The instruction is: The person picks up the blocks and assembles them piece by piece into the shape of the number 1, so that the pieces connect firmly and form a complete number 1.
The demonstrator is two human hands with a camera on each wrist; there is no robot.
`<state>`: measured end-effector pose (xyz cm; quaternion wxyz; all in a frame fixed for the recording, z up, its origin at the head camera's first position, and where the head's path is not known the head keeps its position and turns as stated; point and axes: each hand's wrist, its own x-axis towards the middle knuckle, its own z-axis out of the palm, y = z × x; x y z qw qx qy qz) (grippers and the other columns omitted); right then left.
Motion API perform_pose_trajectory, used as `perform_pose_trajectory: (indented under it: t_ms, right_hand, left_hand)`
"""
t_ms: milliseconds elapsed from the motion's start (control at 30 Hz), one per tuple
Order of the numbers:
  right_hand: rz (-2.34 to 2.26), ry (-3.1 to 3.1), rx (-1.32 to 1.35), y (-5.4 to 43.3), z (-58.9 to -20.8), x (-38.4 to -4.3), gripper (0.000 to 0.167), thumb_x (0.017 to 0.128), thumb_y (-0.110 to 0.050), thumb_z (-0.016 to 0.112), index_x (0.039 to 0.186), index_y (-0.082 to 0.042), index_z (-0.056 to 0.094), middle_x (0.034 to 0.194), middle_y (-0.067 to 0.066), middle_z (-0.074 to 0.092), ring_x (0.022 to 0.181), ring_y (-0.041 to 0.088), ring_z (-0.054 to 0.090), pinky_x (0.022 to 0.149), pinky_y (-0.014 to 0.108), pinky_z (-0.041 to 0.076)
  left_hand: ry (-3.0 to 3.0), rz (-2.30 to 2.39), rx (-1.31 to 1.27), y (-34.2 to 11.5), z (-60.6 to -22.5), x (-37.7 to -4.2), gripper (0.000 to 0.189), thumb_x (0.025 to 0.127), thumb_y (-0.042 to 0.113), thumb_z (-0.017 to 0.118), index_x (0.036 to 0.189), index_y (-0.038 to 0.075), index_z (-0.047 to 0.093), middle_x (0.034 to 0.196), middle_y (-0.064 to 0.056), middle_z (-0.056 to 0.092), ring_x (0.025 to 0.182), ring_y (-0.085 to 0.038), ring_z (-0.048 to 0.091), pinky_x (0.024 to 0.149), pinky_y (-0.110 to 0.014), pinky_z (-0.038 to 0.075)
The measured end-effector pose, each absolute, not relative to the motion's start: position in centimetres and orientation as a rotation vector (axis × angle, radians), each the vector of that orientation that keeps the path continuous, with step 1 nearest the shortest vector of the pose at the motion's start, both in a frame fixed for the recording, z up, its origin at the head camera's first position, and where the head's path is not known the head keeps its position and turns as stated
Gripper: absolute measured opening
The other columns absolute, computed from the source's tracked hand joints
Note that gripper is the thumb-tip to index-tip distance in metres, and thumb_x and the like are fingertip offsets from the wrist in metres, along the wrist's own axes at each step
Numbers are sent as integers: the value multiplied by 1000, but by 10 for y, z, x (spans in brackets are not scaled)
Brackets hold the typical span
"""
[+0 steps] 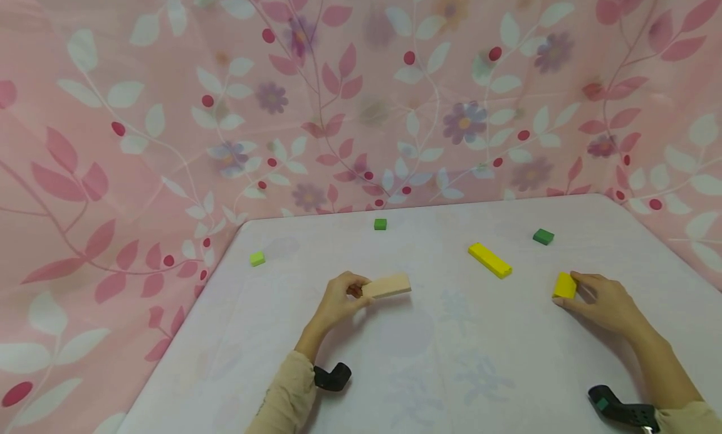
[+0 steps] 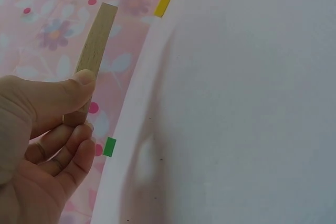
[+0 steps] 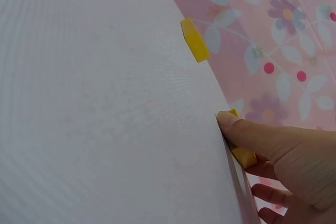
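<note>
Between thumb and fingers, my left hand pinches one end of a plain wooden block. The block is raised off the table, and its free end points right in the head view; the left wrist view shows the wooden block beyond the thumb. At the right, my right hand grips a short yellow block by its ends, thumb on the near side. Part of that yellow block is covered by the thumb in the right wrist view. A longer yellow block lies on the table between the hands, farther back.
A light green block sits at the left, a green block by the back edge, and a dark green block at the back right. The white table ends against a pink floral cloth.
</note>
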<state>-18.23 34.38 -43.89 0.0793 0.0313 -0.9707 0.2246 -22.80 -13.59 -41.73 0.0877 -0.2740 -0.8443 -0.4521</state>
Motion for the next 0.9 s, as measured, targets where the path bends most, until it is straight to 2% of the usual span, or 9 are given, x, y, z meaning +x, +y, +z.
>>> perform_pose_trajectory:
  t_ms: [200, 500, 900]
  right_hand:
    - [678, -2901, 101, 344, -438, -183, 76, 79, -35, 74, 124, 19, 45, 120, 42, 44, 110, 57, 37, 86, 69, 34]
    - [672, -2901, 97, 344, -439, -183, 76, 79, -35, 74, 124, 19, 45, 120, 43, 43, 110, 57, 37, 86, 69, 33]
    - [672, -2900, 111, 345, -440, -182, 76, 79, -35, 74, 123, 19, 45, 119, 43, 44, 110, 57, 37, 86, 69, 33]
  left_hand:
    - [-2528, -1361, -859, -130, -421, -226, 27, 71, -2, 78, 95, -9, 66, 82, -14, 61, 72, -25, 59, 66, -35, 54]
    - [-2548, -1367, -891, -122, -427, -224, 27, 71, 1, 79, 95, -7, 68, 81, -12, 61, 72, -22, 60, 65, -25, 52]
    - [-2615, -1353, -900, -111, -427, -219, 28, 72, 3, 79, 96, -6, 68, 82, -10, 61, 73, -20, 59, 66, -24, 51]
